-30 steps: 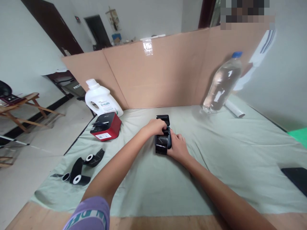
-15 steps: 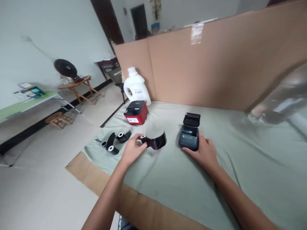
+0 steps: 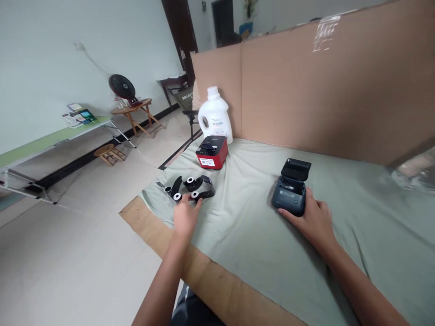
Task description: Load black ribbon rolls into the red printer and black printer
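My left hand (image 3: 186, 216) pinches a small black roll with a white core (image 3: 195, 194), its dark strip curling to the right. Close beside it on the green cloth lie several similar rolls, among them one (image 3: 177, 197) by my fingertips and another (image 3: 190, 180) farther back. My right hand (image 3: 314, 219) wraps round the right side and front corner of a dark blue label printer (image 3: 288, 197). The printer's lid (image 3: 296, 170) stands open, and its inside shows no roll that I can make out.
A red and black box (image 3: 212, 153) stands in front of a white jug (image 3: 215, 117). A cardboard panel (image 3: 288, 86) borders the back of the cloth (image 3: 244, 217). Clear plastic (image 3: 416, 170) lies at the right. A fan (image 3: 123, 87) sits on a wooden stool at the far left.
My left hand has moved left with its roll, up to the other rolls. My right hand still holds the printer. The camera view has shifted left.
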Demonstrator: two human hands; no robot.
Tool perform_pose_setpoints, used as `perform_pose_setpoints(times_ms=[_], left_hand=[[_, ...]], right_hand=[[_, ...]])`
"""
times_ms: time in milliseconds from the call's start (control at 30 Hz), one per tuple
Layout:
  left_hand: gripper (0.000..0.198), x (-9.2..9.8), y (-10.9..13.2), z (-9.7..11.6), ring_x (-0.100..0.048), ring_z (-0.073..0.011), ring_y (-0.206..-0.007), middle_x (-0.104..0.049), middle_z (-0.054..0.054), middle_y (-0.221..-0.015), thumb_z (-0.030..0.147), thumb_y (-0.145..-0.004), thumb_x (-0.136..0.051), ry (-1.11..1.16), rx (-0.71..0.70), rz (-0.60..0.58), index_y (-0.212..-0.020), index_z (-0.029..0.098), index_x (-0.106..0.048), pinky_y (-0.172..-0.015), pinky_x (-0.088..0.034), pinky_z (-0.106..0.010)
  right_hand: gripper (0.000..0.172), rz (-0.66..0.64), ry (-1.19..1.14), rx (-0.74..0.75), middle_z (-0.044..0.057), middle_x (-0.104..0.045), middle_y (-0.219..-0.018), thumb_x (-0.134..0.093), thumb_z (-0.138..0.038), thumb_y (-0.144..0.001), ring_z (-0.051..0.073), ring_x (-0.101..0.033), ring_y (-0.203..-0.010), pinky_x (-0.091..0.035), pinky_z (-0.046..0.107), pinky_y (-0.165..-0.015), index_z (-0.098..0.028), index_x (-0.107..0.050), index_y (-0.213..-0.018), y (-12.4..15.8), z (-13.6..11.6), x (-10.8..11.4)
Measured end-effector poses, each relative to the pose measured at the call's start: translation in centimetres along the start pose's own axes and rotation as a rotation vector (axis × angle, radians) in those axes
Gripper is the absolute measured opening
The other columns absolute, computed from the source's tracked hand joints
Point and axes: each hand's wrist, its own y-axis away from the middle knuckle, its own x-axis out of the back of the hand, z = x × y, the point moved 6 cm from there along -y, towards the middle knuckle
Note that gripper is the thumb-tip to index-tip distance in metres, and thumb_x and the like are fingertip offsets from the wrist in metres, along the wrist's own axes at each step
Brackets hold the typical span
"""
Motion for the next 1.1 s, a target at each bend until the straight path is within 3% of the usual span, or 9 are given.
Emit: perform_pose_setpoints(times_ms=[233,333,467,600,700,767,833,933,1100], left_hand=[[0.048,4.4,1.0,-3.1,-0.069,-0.0260,-0.086,-0.070,-0.009,-0.104,0.057,-0.090,-0.062,-0.016,0.065,0.188,-0.120,0.020,-0.060,-0.071,-0.051,-0.034],[0.053,5.4,0.2,-3.9,-0.067,-0.0263,-0.087,-0.064,-0.012,-0.116,0.057,-0.090,-0.060,-0.192,0.037,0.137,-0.132,0.024,-0.063,-0.064,-0.049,-0.032],[0.046,5.1,-1.3,-4.2,-0.066,-0.0258,-0.085,-0.058,-0.014,-0.123,0.055,-0.088,-0.063,-0.314,-0.026,0.058,-0.123,0.026,-0.073,-0.063,-0.050,-0.033],[0.037,6.1,-1.5,-3.3,-0.064,-0.0273,-0.093,-0.059,-0.012,-0.115,0.051,-0.087,-0.067,-0.231,-0.129,0.162,-0.110,0.024,-0.077,-0.069,-0.052,-0.034],[0.029,8.0,0.0,-0.2,-0.059,-0.0303,-0.107,-0.060,-0.013,-0.120,0.049,-0.088,-0.070,-0.092,-0.357,0.333,-0.102,0.024,-0.079,-0.088,-0.052,-0.042],[0.025,8.5,1.2,3.0,-0.058,-0.0308,-0.110,-0.063,-0.011,-0.129,0.048,-0.088,-0.073,0.022,-0.521,0.312,-0.100,0.027,-0.080,-0.096,-0.049,-0.046],[0.023,7.9,2.3,6.8,-0.060,-0.0293,-0.106,-0.069,-0.008,-0.125,0.047,-0.087,-0.076,0.173,-0.652,0.158,-0.102,0.030,-0.080,-0.096,-0.049,-0.046],[0.028,5.6,3.4,12.6,-0.064,-0.0262,-0.091,-0.076,-0.005,-0.096,0.052,-0.084,-0.079,0.389,-0.712,-0.097,-0.102,0.030,-0.081,-0.087,-0.053,-0.041],[0.039,-0.6,3.4,19.1,-0.066,-0.0219,-0.083,-0.076,-0.006,-0.092,0.053,-0.080,-0.079,0.752,-0.591,-0.377,-0.103,0.022,-0.080,-0.080,-0.056,-0.036]], right_hand=[[0.098,0.008,0.000,0.002,0.018,-0.070,-0.106,-0.061,-0.078,-0.077,0.042,-0.058,-0.101,-0.042,0.044,-0.080,-0.015,-0.040,-0.149,0.1,-0.2,0.2],[0.097,0.008,0.000,0.006,0.018,-0.070,-0.105,-0.061,-0.078,-0.077,0.042,-0.058,-0.100,-0.041,0.043,-0.079,-0.015,-0.041,-0.148,0.1,-0.3,0.4],[0.096,0.009,0.004,0.008,0.018,-0.070,-0.106,-0.061,-0.076,-0.078,0.042,-0.058,-0.099,-0.042,0.043,-0.079,-0.014,-0.041,-0.148,0.1,-0.1,0.1],[0.095,0.059,-0.043,0.032,0.023,-0.066,-0.125,-0.061,-0.071,-0.080,0.045,-0.057,-0.110,-0.044,0.051,-0.088,-0.013,-0.038,-0.151,0.2,-0.2,0.1],[0.086,0.174,-0.160,0.164,0.027,-0.051,-0.147,-0.060,-0.060,-0.087,0.045,-0.052,-0.128,-0.041,0.056,-0.102,-0.012,-0.038,-0.154,0.7,-2.2,2.5],[0.066,0.177,-0.257,0.318,0.023,-0.052,-0.149,-0.056,-0.052,-0.094,0.041,-0.050,-0.133,-0.039,0.056,-0.109,-0.016,-0.048,-0.148,1.2,-4.9,5.2],[0.046,0.035,-0.342,0.481,0.016,-0.059,-0.144,-0.052,-0.044,-0.099,0.036,-0.052,-0.132,-0.041,0.054,-0.111,-0.023,-0.059,-0.139,1.7,-8.3,7.7],[0.046,-0.291,-0.449,0.568,0.011,-0.061,-0.142,-0.053,-0.041,-0.100,0.031,-0.055,-0.130,-0.047,0.050,-0.107,-0.029,-0.057,-0.145,1.9,-12.3,10.1],[0.030,-0.505,-0.635,0.498,0.005,-0.072,-0.105,-0.053,-0.036,-0.099,0.020,-0.063,-0.090,-0.052,0.032,-0.078,-0.023,-0.071,-0.120,-0.6,-13.1,11.3]])
